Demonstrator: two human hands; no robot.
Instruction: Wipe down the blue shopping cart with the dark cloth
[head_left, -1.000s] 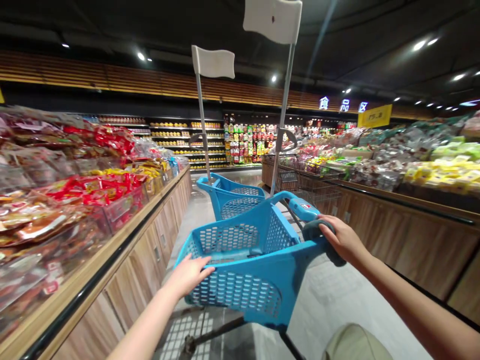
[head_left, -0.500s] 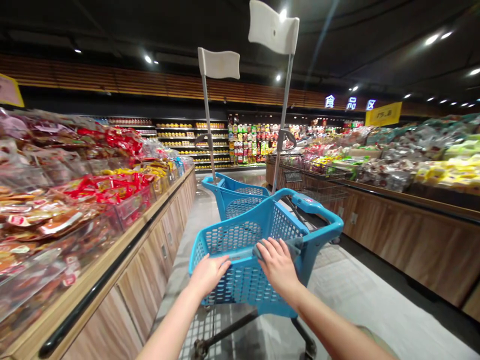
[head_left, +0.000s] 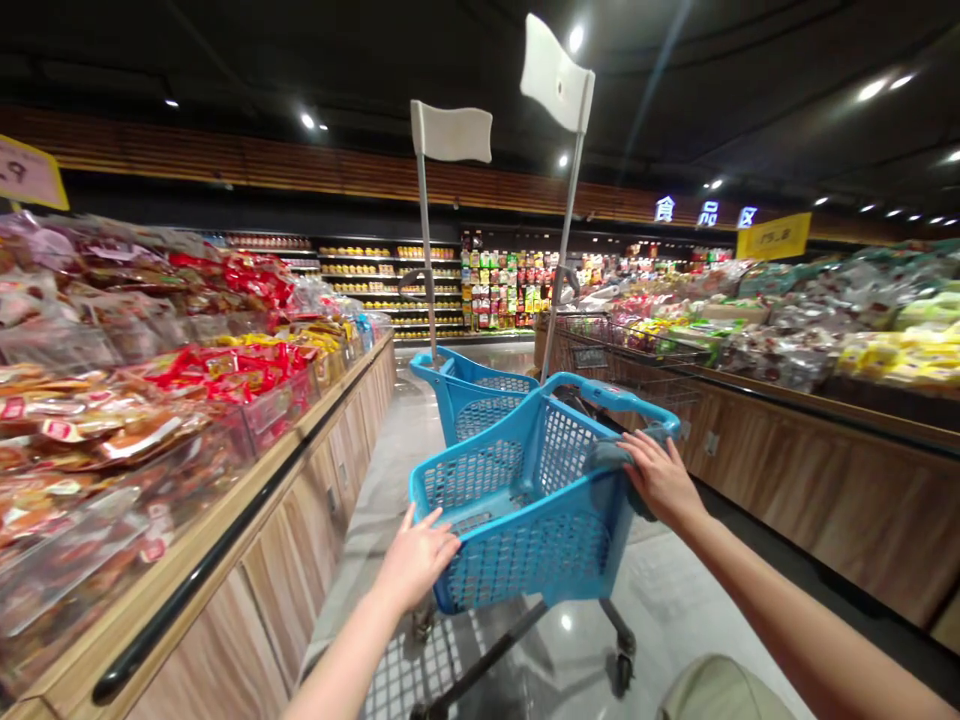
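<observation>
In front of me stands a small blue plastic shopping cart (head_left: 532,560) with a perforated basket and a tall pole bearing a white flag (head_left: 556,78). My left hand (head_left: 420,555) grips the basket's rim at its near left corner, with the fingers over the edge. In my right hand (head_left: 660,475) is a dark grey cloth (head_left: 609,456), pressed on the cart's side rim close to the handle (head_left: 622,398). Part of the cloth hangs down outside the basket. Some of its folds are hidden under my fingers.
A second blue cart (head_left: 480,400) with a white flag stands just behind the first. Wood-panelled bins of packaged food (head_left: 247,380) run along the left; more bins (head_left: 795,440) line the right. A dark wire cart (head_left: 622,345) is parked by the right-hand bins.
My right hand has slid the cloth along the rim, rightward and up toward the handle. The near cart has turned slightly, while my left hand stays on its corner.
</observation>
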